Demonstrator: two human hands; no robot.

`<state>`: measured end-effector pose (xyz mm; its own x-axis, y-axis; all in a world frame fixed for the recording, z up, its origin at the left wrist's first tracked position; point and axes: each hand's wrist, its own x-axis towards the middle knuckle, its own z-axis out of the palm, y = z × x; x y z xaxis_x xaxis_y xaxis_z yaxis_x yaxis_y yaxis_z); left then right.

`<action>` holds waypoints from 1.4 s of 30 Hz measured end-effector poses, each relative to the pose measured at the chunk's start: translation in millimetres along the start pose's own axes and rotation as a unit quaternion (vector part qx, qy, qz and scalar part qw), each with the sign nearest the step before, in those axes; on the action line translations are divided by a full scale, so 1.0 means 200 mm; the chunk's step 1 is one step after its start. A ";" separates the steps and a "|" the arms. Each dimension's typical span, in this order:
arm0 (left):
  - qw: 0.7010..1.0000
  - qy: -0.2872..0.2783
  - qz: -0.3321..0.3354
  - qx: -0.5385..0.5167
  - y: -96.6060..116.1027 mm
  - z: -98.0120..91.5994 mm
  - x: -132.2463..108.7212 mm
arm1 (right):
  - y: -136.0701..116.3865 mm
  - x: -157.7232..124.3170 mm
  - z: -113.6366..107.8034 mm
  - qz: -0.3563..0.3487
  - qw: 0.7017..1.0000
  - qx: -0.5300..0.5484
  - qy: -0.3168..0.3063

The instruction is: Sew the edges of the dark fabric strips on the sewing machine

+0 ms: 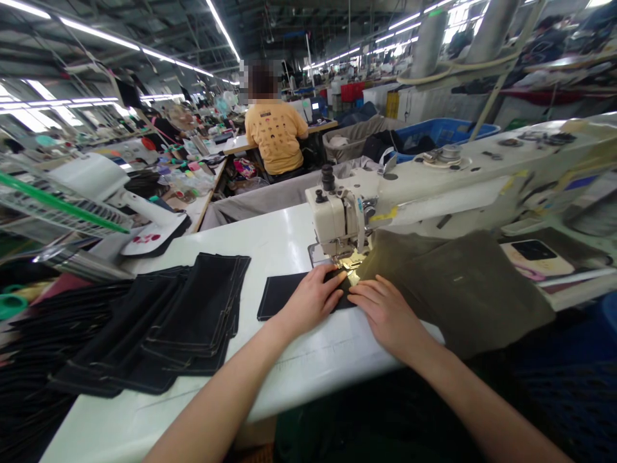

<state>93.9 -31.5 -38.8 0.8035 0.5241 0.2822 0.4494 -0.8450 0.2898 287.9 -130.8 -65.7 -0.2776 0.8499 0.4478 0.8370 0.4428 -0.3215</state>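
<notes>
My left hand (313, 299) presses flat on a black denim piece (284, 294), just in front of the presser foot (353, 260) of a cream industrial sewing machine (337, 215). My right hand (388, 315) lies to its right, with its fingers on the edge of a folded olive-brown fabric panel (463, 289). That panel runs from the needle area to the right. Both hands hide the place where the black and olive cloths meet. To the left, a stack of black denim pieces with pale topstitching (164, 321) lies on the white sewing table (270, 241).
A long white machine arm (482, 173) crosses the right side. A pale flat device (535, 257) lies beyond the olive panel. Behind stand a grey cloth bin (260, 196), a blue crate (443, 132), and a seated co-worker in a yellow shirt (277, 136).
</notes>
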 end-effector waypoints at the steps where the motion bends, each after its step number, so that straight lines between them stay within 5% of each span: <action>1: 1.000 -0.001 0.001 0.002 0.00 0.00 0.00 | 0.00 0.00 0.00 0.000 1.000 -0.001 -0.003; 18: 0.996 -0.040 0.079 0.030 0.10 -0.07 -0.11 | 0.00 -0.03 -0.03 -0.009 0.999 -0.002 -0.031; 42: 0.996 -0.032 0.051 0.059 -0.19 -0.09 0.10 | 0.08 0.18 -0.02 0.019 0.998 -0.013 -0.050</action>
<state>86.5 13.0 -27.2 0.8687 0.4308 0.2445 0.4047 -0.9018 0.1515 293.0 -94.3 -52.2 -0.2901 0.8912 0.3488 0.8596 0.4028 -0.3143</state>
